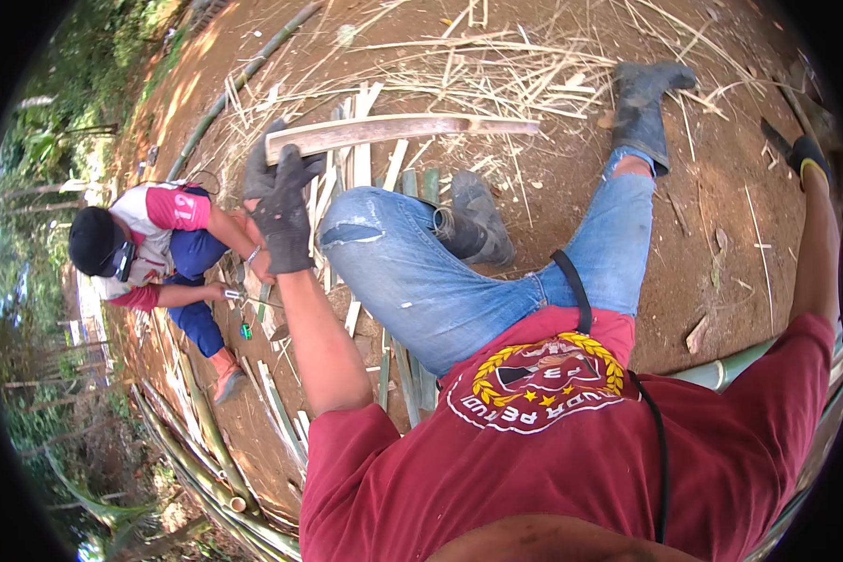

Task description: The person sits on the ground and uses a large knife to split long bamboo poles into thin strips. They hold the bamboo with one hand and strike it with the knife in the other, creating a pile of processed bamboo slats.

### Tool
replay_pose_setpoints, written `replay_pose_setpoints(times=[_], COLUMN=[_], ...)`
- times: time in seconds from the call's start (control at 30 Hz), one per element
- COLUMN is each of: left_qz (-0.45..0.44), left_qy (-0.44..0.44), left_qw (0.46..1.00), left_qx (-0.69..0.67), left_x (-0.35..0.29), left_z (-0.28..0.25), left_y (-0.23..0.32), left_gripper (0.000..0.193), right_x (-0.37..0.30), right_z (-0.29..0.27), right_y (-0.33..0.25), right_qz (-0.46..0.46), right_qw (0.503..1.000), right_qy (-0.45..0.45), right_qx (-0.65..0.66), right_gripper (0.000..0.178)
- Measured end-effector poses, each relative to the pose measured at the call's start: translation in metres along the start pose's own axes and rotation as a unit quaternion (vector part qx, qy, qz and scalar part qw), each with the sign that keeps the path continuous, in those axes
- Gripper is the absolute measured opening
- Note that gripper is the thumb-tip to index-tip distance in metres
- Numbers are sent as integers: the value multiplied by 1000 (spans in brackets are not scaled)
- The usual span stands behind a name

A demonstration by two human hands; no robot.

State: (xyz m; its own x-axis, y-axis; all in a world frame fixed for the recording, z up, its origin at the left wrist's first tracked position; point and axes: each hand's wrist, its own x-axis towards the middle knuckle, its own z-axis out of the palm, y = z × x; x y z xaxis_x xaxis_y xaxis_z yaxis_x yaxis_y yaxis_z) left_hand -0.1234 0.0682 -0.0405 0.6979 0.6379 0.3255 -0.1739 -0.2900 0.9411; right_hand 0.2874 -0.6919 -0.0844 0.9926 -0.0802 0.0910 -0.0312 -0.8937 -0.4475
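Bamboo slat (403, 129) lay level above the raised knee, its near end pinched in the gloved left hand (281, 201). Right hand (808, 153), gloved, reached far out; whether its grip was closed I could not tell.

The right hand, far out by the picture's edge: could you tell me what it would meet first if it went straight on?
The right hand, gloved, points outward along the arm. Ahead lies only bare dirt and the dark rim; the way looks free, though depth is unclear.

Left hand (281, 211) gloved, fingers curled closed; right hand (808, 155) stretched far out.
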Motion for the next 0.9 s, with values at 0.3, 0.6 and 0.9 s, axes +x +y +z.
replay_pose_setpoints(times=[0.3, 0.6, 0.9], left_qz=[17, 60, 320], left_qy=[8, -159, -45], left_qw=[996, 985, 710], left_qx=[92, 38, 625], left_x=[21, 29, 16], left_z=[-3, -55, -53], left_y=[-19, -37, -52], left_gripper=[49, 44, 44], right_x=[-211, -207, -217], right_z=[47, 195, 377], right_y=[262, -51, -324], right_qz=[463, 247, 192], right_qw=[832, 713, 610], right_qy=[-202, 91, -307], right_qx=[228, 650, 705], right_gripper=[42, 60, 37])
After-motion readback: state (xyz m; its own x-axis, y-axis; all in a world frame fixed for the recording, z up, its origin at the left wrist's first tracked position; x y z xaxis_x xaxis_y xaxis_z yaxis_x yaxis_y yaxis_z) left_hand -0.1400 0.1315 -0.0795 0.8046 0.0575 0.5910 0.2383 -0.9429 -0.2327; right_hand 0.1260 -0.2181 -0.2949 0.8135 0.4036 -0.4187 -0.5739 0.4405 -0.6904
